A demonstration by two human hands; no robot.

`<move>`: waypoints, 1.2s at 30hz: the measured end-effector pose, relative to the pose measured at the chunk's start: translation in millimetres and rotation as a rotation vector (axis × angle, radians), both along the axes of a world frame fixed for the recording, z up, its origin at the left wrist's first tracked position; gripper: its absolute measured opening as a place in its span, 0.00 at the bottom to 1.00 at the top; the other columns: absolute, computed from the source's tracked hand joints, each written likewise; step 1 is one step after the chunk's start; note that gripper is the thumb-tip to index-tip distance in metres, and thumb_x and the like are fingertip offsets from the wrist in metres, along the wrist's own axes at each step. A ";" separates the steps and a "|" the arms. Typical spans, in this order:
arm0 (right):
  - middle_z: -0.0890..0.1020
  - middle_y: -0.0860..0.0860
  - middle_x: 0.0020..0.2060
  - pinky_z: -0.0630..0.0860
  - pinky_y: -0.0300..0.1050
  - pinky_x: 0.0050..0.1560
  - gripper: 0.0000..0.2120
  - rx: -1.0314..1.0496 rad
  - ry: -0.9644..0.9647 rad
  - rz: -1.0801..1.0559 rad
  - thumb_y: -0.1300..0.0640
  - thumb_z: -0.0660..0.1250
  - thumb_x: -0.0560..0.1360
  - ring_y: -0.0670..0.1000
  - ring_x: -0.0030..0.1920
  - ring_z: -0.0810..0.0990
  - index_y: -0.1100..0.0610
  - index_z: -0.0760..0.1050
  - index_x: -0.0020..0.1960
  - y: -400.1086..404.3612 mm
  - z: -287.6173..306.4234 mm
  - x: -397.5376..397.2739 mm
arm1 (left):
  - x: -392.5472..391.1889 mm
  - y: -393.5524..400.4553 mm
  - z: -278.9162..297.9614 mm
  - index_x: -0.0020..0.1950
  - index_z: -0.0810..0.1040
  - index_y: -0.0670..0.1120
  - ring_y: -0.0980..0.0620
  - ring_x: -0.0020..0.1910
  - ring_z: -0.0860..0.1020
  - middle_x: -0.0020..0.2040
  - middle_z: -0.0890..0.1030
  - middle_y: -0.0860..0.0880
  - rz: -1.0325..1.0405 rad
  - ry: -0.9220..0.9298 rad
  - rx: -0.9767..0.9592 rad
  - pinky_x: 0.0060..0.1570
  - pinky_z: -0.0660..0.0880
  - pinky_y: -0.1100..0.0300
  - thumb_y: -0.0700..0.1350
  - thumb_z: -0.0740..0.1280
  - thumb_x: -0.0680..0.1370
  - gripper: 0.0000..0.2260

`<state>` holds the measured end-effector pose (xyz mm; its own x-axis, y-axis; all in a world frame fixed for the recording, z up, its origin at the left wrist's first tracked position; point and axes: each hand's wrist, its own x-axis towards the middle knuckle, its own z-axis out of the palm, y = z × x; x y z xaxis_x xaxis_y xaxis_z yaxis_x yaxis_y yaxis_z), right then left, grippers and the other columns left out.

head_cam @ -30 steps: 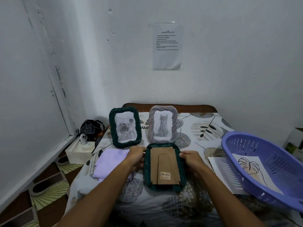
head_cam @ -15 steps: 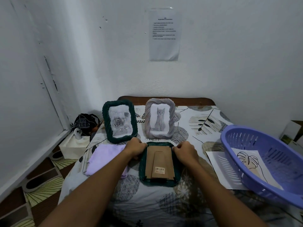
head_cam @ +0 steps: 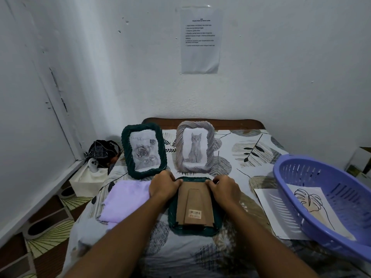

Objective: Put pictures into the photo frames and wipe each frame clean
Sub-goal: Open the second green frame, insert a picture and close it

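Face-down green frame (head_cam: 195, 229) on the bed (head_cam: 261, 149), brown backing upward.
Left hand (head_cam: 163, 185) and right hand (head_cam: 224, 188), fingers curled, pinch the backing board's (head_cam: 193, 205) far corners; 2 filled frames stand behind.

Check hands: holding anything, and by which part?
Both hands, left and right, grip the face-down green frame at the far corners of its cardboard back.

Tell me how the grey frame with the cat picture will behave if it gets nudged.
The grey frame stands upright on the soft patterned bedsheet, so it would probably tip rather than slide. Its ribbed rim looks easy to grip. It may have a glazed front, so likely fragile.
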<state>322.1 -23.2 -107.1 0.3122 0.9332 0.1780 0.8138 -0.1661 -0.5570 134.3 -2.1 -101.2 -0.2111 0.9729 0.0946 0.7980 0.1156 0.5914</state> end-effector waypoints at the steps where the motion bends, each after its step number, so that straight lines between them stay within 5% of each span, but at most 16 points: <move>1: 0.84 0.52 0.40 0.71 0.41 0.38 0.16 0.001 -0.003 0.002 0.40 0.67 0.73 0.55 0.42 0.81 0.53 0.82 0.43 1.5 -0.9 0.7 | -0.2 0.3 0.2 0.42 0.81 0.49 0.50 0.43 0.79 0.42 0.83 0.50 0.002 -0.010 0.001 0.41 0.72 0.60 0.57 0.72 0.72 0.12; 18: 0.85 0.52 0.42 0.72 0.42 0.39 0.11 -0.021 -0.002 0.073 0.46 0.66 0.76 0.54 0.42 0.81 0.51 0.84 0.47 3.2 -0.8 10.4 | -4.8 -3.8 4.7 0.46 0.85 0.43 0.53 0.39 0.77 0.44 0.85 0.46 -0.074 -0.078 -0.009 0.41 0.71 0.62 0.46 0.71 0.75 0.07; 21: 0.83 0.50 0.38 0.74 0.42 0.38 0.17 -0.046 0.015 0.086 0.40 0.65 0.74 0.52 0.39 0.80 0.54 0.82 0.44 -0.7 1.7 5.3 | -3.0 -6.0 3.7 0.38 0.83 0.42 0.51 0.37 0.79 0.36 0.83 0.46 -0.105 -0.085 -0.022 0.39 0.76 0.57 0.53 0.72 0.72 0.14; 24: 0.80 0.50 0.43 0.77 0.45 0.43 0.24 -0.053 0.015 0.112 0.32 0.65 0.69 0.54 0.44 0.79 0.54 0.77 0.46 -10.4 1.7 -3.9 | 1.6 -16.2 3.2 0.34 0.74 0.43 0.50 0.33 0.75 0.32 0.77 0.47 -0.140 -0.047 -0.048 0.32 0.70 0.57 0.69 0.68 0.63 0.27; 28: 0.75 0.55 0.59 0.73 0.49 0.54 0.37 -0.058 -0.089 0.126 0.29 0.63 0.68 0.57 0.59 0.73 0.52 0.68 0.68 -27.1 -0.9 -7.9 | 2.7 -35.5 5.6 0.41 0.76 0.46 0.49 0.39 0.77 0.40 0.79 0.47 -0.167 0.036 -0.031 0.36 0.75 0.56 0.75 0.64 0.57 0.33; 36: 0.72 0.53 0.65 0.71 0.51 0.60 0.41 -0.058 -0.084 0.136 0.29 0.63 0.68 0.55 0.65 0.68 0.52 0.64 0.73 -76.2 -8.6 -3.7 | -1.3 -88.2 2.1 0.65 0.74 0.44 0.47 0.57 0.76 0.59 0.77 0.45 -0.244 -0.036 0.015 0.56 0.75 0.52 0.66 0.71 0.64 0.37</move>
<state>318.4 -99.4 -115.7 0.1689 0.9753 0.1424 0.8742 -0.0815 -0.4787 133.0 -90.4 -99.2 0.0261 0.9940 0.1060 0.7797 -0.0866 0.6201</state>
